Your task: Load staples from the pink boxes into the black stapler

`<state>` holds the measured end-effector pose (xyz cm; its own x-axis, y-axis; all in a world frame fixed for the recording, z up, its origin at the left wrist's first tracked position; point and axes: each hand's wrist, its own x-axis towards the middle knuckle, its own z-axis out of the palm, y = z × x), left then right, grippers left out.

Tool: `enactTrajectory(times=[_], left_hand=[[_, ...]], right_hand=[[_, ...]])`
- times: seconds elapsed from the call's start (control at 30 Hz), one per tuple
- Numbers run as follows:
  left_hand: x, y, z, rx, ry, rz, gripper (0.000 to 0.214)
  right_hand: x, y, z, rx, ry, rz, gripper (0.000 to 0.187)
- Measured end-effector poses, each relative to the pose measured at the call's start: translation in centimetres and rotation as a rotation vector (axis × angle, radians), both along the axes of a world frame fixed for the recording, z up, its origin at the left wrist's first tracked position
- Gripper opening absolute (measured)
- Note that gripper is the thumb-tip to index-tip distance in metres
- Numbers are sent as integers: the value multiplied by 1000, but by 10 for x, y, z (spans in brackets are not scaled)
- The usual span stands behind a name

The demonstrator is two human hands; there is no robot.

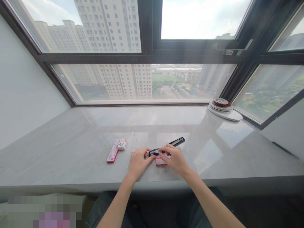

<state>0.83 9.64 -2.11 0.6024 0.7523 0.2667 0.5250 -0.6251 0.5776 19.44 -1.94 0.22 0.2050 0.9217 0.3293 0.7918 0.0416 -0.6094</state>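
A black stapler lies opened out and slanted on the grey stone sill, its long arm pointing to the far right. My left hand grips its near left end between thumb and fingers. Over the stapler's middle, my right hand pinches a small silvery piece that looks like a strip of staples. Part of it is hidden by the fingertips. Just below the stapler, a red-and-white small box sits partly under my right hand.
To the left lie two flat red-and-white boxes, one nearer and one farther, beside a small white box. Stacked plates stand in the far right corner by the window frame. The sill's front edge runs close to my forearms.
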Motion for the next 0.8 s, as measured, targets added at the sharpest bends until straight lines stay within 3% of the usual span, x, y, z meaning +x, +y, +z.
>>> enactTrajectory(times=[0.13, 0.33, 0.57, 0.7, 0.8], left_hand=[[-3, -16, -1, -3, 8, 11, 25], [-4, -13, 2, -14, 10, 6, 26], [-3, -14, 1, -31, -5, 5, 25], [-3, -14, 1, -33, -12, 7, 25], [-3, -13, 0, -35, -12, 9, 24]], right_hand=[[9, 14, 8, -73, -34, 70, 15], [12, 21, 10, -111, -43, 152, 14], [13, 16, 9, -152, -80, 121, 24], [10, 9, 11, -159, -76, 3, 22], [4, 1, 13, -194, -26, 58, 20]])
